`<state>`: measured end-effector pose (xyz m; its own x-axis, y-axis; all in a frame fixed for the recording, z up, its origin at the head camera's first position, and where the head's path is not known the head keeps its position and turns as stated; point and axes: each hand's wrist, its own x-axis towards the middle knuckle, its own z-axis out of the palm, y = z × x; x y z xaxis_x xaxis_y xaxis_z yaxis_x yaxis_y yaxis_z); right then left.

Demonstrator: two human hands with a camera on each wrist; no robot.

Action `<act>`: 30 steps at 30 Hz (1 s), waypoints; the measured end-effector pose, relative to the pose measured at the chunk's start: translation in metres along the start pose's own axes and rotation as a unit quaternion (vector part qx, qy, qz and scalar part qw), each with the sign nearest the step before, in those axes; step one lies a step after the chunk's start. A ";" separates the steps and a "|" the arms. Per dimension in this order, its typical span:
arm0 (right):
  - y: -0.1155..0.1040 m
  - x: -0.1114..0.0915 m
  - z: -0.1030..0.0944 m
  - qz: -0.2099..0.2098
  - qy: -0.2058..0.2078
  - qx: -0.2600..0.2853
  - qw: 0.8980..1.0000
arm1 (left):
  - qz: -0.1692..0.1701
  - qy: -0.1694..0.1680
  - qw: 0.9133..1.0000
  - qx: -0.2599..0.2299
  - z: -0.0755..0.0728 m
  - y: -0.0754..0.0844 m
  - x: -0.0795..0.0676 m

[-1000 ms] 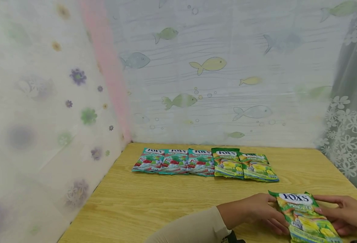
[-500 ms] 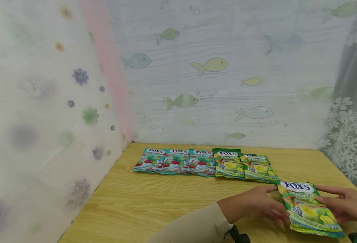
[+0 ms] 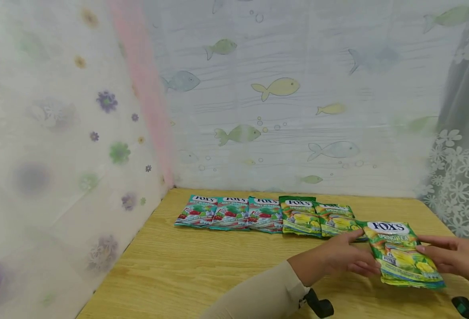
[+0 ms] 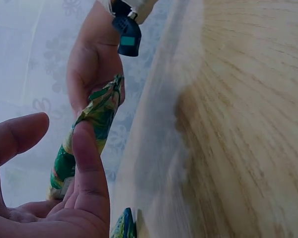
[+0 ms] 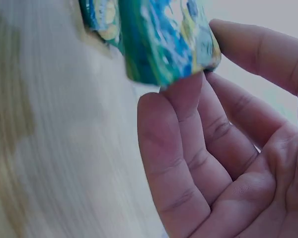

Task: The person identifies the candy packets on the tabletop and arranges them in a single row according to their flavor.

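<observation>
A green and yellow Fox's Spring Tea candy bag is held between both hands over the right part of the table, printed face up and top edge toward the back wall. My left hand grips its left side; in the left wrist view the bag shows edge-on beside the fingers. At the right side my right hand pinches it, thumb on the front and fingers beneath the bag. The bag's top left corner overlaps the last Spring Tea bag of a row.
Along the table's back lies a row: three teal Mint Blossom bags, then another Spring Tea bag beside the last one. The wooden table meets a fish-print curtain behind and a flowered one at left.
Both hands have lifted the bag and carried it away from the front edge, toward the right end of the row. The bags in the row stay where they were.
</observation>
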<state>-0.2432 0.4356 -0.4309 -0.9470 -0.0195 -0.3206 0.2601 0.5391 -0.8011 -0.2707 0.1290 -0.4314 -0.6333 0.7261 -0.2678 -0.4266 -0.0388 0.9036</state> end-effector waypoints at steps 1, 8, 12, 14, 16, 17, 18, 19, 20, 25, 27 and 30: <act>-0.001 0.000 -0.001 -0.001 0.002 -0.002 1.000 | 0.004 0.004 1.000 0.001 0.000 0.001 0.001; -0.001 0.000 -0.007 -0.028 0.033 -0.049 0.998 | 0.038 0.044 0.998 0.034 0.000 0.007 0.006; 0.001 0.002 -0.009 -0.062 0.062 -0.056 0.995 | 0.061 0.074 0.993 0.064 0.000 0.008 0.009; 0.003 0.004 -0.008 -0.075 0.071 -0.039 0.994 | 0.072 0.087 0.991 0.072 -0.001 0.008 0.010; 0.005 0.006 -0.006 -0.091 0.085 -0.026 0.992 | 0.083 0.097 0.989 0.076 -0.002 0.008 0.011; 0.006 0.007 -0.005 -0.098 0.094 -0.018 0.991 | 0.087 0.100 0.988 0.079 -0.002 0.007 0.012; 0.007 0.008 -0.003 -0.106 0.103 -0.010 0.989 | 0.090 0.103 0.987 0.079 -0.003 0.007 0.013; 0.007 0.009 -0.001 -0.113 0.111 -0.002 0.987 | 0.094 0.106 0.987 0.079 -0.004 0.006 0.014; 0.008 0.010 0.001 -0.120 0.120 0.005 0.986 | 0.098 0.109 0.986 0.078 -0.004 0.005 0.016; 0.010 0.014 0.009 -0.151 0.149 0.049 0.976 | 0.121 0.128 0.982 0.062 -0.006 -0.001 0.028; 0.009 0.015 0.011 -0.163 0.152 0.084 0.971 | 0.132 0.133 0.981 0.054 -0.007 -0.001 0.032; 0.006 0.016 0.015 -0.194 0.133 0.162 0.958 | 0.147 0.131 0.980 0.040 -0.009 0.000 0.036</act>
<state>-0.2536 0.4263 -0.4483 -0.9877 0.0734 0.1382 -0.1165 0.2450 -0.9625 -0.2992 0.1489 -0.4444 -0.8694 0.4906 -0.0591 -0.1554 -0.1578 0.9752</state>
